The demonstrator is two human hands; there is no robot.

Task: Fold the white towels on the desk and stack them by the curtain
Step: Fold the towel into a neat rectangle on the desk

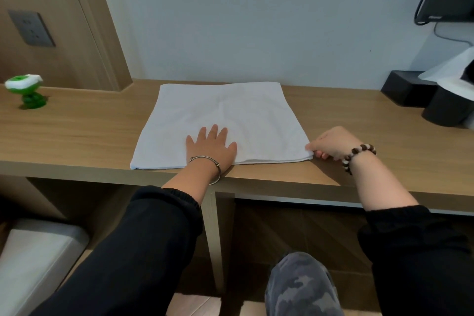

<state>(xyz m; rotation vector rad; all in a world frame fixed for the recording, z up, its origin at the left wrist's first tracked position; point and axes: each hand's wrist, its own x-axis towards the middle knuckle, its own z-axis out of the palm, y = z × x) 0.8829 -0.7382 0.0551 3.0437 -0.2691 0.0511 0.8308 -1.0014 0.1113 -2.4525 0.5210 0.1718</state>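
Flat on the wooden desk [77,131] lies a white towel [230,115], spread between the wall and the front edge, its near hem running just along that edge. At the near side it shows two layers, so it is folded over once. The left hand [211,146] rests palm down on the towel's near middle, fingers straight and spread, pressing the cloth; a thin metal bangle [207,161] circles the wrist. The right hand [333,145] pinches the towel's near right corner between thumb and curled fingers, knuckles up, with a bead bracelet [359,155] at the wrist. Both arms wear black sleeves pushed up the forearm.

Well to the left on the desk stands a small green and white toy [27,92], blurred. At the far right sit black containers [410,92], one with white paper [451,72] sticking out. A grey socket [32,29] is set in the wood panel at upper left. Below the desk a knee in camouflage cloth [302,287] shows.
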